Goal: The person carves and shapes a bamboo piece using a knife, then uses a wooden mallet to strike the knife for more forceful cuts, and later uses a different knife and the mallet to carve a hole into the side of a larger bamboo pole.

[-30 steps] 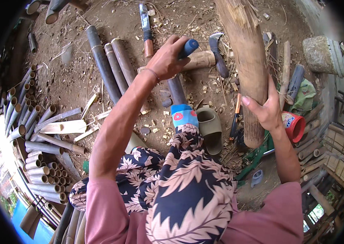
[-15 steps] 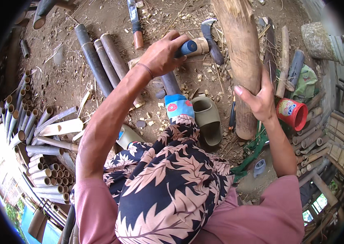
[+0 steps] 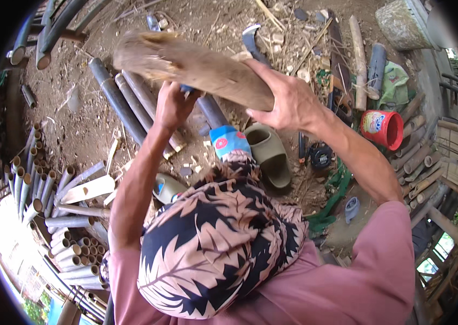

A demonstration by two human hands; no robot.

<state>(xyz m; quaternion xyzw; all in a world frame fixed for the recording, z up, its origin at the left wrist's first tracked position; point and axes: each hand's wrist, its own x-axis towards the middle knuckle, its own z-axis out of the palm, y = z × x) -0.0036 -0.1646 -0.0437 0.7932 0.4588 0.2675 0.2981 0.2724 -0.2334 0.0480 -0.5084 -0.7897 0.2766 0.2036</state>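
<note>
My right hand grips the lower end of a thick wooden billet, which slants up to the left with a splintered, worn far end. Under it, my left hand is closed around a tool with a blue handle; only a bit of the handle shows, and its working end is hidden. Just below, a dark round pole lies on the ground, near a blue patterned sock and an olive slide sandal. A curved blade lies beyond the billet, partly covered by it.
Dark bamboo poles lie left of my hands, and stacked cut bamboo fills the lower left. At right are a handsaw, a red bucket, a black tape measure and green netting. Wood chips litter the dirt.
The billet has swung from the right to the left, across and above the blue handle, carried by my right hand. My left hand has shifted left and down, still holding the tool.
</note>
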